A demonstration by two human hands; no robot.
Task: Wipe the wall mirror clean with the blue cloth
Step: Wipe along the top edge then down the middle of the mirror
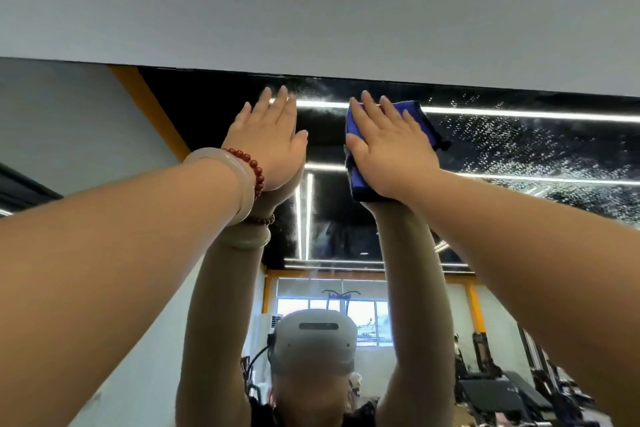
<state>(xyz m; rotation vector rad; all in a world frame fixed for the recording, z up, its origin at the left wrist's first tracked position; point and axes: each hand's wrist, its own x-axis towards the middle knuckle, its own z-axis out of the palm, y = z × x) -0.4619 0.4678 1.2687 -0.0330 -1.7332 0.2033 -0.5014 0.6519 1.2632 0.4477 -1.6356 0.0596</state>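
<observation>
The wall mirror fills the lower part of the view, its top edge running under a white wall band. My right hand lies flat with straight fingers, pressing the folded blue cloth against the glass near the top edge. Blue fabric shows to the left of and above that hand. My left hand is also flat on the glass, fingers straight, a little left of the cloth; a pale bangle and a red bead bracelet sit on its wrist. Both raised arms are mirrored below.
White droplets or spray specks cover the mirror to the right of the cloth. The white wall runs above the mirror. Reflected in the glass are a person wearing a headset, light strips, windows and gym equipment.
</observation>
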